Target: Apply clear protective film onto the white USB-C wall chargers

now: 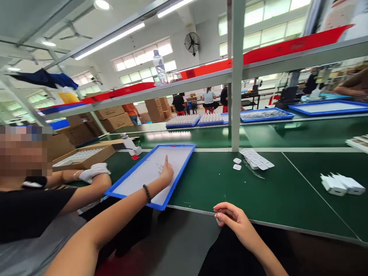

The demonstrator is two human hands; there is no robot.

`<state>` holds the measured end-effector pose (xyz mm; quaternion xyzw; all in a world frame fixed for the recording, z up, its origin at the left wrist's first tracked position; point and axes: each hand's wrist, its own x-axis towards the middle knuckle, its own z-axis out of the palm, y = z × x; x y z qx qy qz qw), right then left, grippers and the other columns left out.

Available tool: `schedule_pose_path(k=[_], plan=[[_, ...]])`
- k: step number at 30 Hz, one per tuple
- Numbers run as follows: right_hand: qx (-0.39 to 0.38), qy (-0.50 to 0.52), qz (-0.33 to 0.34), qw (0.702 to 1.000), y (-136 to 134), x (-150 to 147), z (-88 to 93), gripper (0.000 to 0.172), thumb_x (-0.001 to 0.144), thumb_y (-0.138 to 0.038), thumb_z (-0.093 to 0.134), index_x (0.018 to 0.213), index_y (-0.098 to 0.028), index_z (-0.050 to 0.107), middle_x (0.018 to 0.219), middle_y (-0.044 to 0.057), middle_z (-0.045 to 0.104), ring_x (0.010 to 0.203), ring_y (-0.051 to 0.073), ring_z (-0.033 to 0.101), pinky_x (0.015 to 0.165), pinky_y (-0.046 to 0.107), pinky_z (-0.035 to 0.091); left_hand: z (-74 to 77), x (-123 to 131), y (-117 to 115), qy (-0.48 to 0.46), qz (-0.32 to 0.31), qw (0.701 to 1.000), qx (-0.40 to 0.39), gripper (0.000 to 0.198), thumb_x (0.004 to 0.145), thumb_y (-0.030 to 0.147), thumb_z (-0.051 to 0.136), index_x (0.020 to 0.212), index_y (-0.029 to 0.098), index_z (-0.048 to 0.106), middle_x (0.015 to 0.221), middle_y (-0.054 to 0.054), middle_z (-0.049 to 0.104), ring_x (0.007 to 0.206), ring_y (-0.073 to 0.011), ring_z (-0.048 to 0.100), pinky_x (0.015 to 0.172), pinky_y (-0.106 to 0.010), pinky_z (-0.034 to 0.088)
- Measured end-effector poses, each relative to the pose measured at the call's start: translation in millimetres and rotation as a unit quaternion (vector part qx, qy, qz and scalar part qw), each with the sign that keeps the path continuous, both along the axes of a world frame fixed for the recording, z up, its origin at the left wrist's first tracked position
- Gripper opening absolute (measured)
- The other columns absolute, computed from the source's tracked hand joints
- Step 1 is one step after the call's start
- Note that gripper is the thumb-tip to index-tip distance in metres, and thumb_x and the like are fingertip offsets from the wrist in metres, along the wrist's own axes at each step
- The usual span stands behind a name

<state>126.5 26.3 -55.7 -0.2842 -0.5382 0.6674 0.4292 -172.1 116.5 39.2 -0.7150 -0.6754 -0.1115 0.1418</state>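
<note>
My left hand reaches over a blue-rimmed tray with a white base, its index finger stretched out and the other fingers partly curled. Beside its fingers, small white pieces lie on the tray; their kind is too blurred to tell. At the table's front edge, my right hand is curled, thumb close to the fingertips. Something small and pale shows between them, but I cannot make out what. Beyond this hand lie two small white square pieces and a stack of white sheets of squares.
White plug adapters stand on the green table at right. A co-worker with a white glove sits at left, close to the tray. A carton and a bottle stand behind. An upright post rises mid-table.
</note>
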Motion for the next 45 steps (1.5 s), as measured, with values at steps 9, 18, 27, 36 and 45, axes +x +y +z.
schedule_pose_path(k=[9, 18, 27, 36, 45], plan=[[0.055, -0.097, -0.096, 0.989, 26, 36, 20.1, 0.041, 0.080, -0.052, 0.068, 0.102, -0.018, 0.070, 0.098, 0.009, 0.070, 0.087, 0.023, 0.068, 0.071, 0.037, 0.058, -29.3, 70, -44, 0.023, -0.179, 0.982, 0.053, 0.051, 0.095, 0.030, 0.053, 0.144, 0.020, 0.047, 0.147, -0.014, 0.052, 0.141, -0.0345, 0.044, 0.116, -0.058, 0.036], [0.120, -0.429, -0.339, 0.829, 153, 110, 42.0, 0.068, 0.078, -0.027, 0.069, 0.140, -0.012, 0.046, 0.148, 0.023, 0.040, 0.141, 0.038, 0.031, 0.114, 0.052, 0.027, -96.8, 127, -64, -0.114, -0.205, 0.972, 0.029, 0.035, 0.100, 0.034, 0.046, 0.129, 0.021, 0.061, 0.138, -0.009, 0.062, 0.132, -0.0274, 0.056, 0.111, -0.050, 0.047], [0.226, -0.605, -0.173, 0.744, 200, 66, 55.5, 0.045, 0.092, -0.034, 0.066, 0.134, -0.019, 0.055, 0.150, 0.012, 0.043, 0.135, 0.033, 0.043, 0.110, 0.058, 0.036, -97.1, 129, -67, -0.109, -0.201, 0.973, 0.038, 0.035, 0.100, 0.029, 0.044, 0.128, 0.018, 0.061, 0.138, -0.009, 0.062, 0.131, -0.0299, 0.056, 0.110, -0.054, 0.047], [0.157, -0.679, 0.015, 0.717, 230, 38, 66.3, 0.029, 0.097, -0.033, 0.062, 0.119, -0.015, 0.063, 0.119, 0.009, 0.065, 0.101, 0.023, 0.066, 0.086, 0.041, 0.057, -96.1, 131, -71, -0.119, -0.191, 0.973, 0.045, 0.034, 0.100, 0.028, 0.045, 0.128, 0.021, 0.061, 0.137, -0.007, 0.063, 0.130, -0.0287, 0.058, 0.110, -0.050, 0.048], [0.095, -0.707, -0.003, 0.701, 226, 21, 73.9, 0.031, 0.096, -0.033, 0.063, 0.121, -0.014, 0.062, 0.120, 0.009, 0.064, 0.103, 0.024, 0.066, 0.086, 0.042, 0.057, -95.9, 131, -70, -0.118, -0.197, 0.972, 0.040, 0.033, 0.099, 0.026, 0.045, 0.127, 0.019, 0.062, 0.136, -0.009, 0.063, 0.129, -0.0309, 0.058, 0.108, -0.053, 0.049]])
